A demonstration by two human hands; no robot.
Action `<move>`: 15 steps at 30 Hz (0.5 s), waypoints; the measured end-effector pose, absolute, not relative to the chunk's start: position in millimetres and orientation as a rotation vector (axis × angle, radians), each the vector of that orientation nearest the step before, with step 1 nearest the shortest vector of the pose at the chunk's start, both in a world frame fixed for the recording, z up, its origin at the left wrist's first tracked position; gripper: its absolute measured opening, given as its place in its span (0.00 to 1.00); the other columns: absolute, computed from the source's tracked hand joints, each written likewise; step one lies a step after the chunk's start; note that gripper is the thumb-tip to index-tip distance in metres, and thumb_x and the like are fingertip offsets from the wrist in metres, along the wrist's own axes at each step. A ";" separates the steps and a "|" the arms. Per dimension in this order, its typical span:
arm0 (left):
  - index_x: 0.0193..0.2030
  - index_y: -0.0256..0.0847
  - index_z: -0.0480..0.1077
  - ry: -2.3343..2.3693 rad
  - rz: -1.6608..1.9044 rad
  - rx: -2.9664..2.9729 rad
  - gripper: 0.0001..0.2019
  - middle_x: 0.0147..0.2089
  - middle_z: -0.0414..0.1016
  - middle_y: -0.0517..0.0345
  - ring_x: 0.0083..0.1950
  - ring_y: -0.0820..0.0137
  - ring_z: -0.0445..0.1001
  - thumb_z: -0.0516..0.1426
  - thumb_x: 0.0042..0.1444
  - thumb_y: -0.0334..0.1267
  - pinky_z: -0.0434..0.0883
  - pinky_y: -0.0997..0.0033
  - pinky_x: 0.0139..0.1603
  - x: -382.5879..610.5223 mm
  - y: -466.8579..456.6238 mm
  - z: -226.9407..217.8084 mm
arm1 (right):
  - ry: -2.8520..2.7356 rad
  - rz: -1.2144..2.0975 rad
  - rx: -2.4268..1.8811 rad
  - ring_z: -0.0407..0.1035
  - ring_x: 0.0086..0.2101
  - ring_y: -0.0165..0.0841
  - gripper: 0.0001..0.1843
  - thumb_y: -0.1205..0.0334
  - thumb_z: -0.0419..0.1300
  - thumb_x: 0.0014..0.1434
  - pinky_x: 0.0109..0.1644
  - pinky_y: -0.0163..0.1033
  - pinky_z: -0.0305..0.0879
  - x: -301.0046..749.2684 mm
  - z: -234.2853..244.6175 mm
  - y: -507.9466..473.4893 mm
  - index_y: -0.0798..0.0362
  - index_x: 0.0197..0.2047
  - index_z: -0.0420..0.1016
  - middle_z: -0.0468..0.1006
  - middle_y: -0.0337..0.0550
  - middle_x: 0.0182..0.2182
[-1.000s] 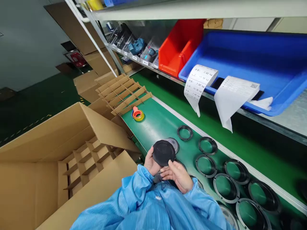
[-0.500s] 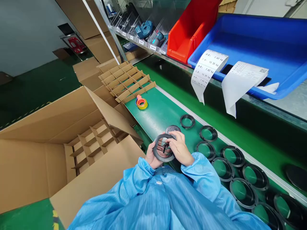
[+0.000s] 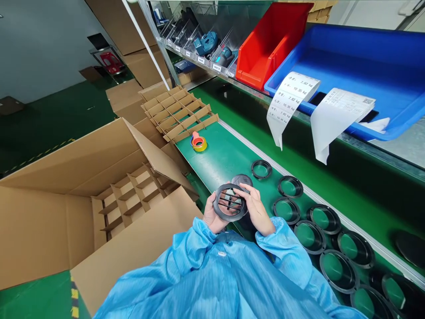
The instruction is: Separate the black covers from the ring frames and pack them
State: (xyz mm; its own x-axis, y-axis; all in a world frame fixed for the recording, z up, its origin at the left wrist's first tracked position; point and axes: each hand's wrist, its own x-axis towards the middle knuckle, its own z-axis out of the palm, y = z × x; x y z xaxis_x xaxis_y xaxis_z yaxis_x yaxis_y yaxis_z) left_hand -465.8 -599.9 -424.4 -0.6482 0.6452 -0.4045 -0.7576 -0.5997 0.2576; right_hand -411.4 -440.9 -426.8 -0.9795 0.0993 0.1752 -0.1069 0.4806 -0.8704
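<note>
Both my hands hold one round black plastic part point(image 3: 229, 202) with ribs across its middle, tilted up toward me above the near edge of the green conveyor belt point(image 3: 226, 155). My left hand point(image 3: 212, 217) grips its left rim from below. My right hand point(image 3: 256, 209) closes on its right rim, fingers curled over the top. Just behind the part, a black disc point(image 3: 241, 180) lies flat on the belt. Several black rings point(image 3: 290, 186) lie in rows on the belt to my right.
An open cardboard box point(image 3: 99, 177) with a divider grid stands to my left. A loose cardboard grid point(image 3: 179, 113) and a roll of tape point(image 3: 198, 142) lie further up the belt. Red bin point(image 3: 272, 42) and blue tray point(image 3: 352, 66) with paper slips point(image 3: 292, 102) sit on the shelf.
The part showed its solid black back a second ago; now its ribbed open side faces me. My right hand shifted from under it to its right rim.
</note>
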 end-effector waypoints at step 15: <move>0.67 0.46 0.62 0.697 1.863 -0.606 0.29 0.56 0.75 0.46 0.59 0.56 0.73 0.54 0.63 0.57 0.65 0.49 0.64 -480.1 -594.2 -463.6 | -2.933 1.358 0.124 0.50 0.64 0.52 0.67 0.42 0.73 0.41 0.67 0.57 0.53 -448.4 -512.8 -420.4 0.50 0.75 0.41 0.52 0.58 0.65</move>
State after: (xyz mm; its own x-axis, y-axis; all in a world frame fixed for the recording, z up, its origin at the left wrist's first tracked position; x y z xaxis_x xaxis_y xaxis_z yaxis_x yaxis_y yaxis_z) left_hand -480.1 -594.2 -463.6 -0.3608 0.6373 -0.6809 -0.9277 -0.3201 0.1920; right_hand -448.4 -420.4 -512.8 -0.9927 -0.1085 -0.0521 -0.0305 0.6455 -0.7632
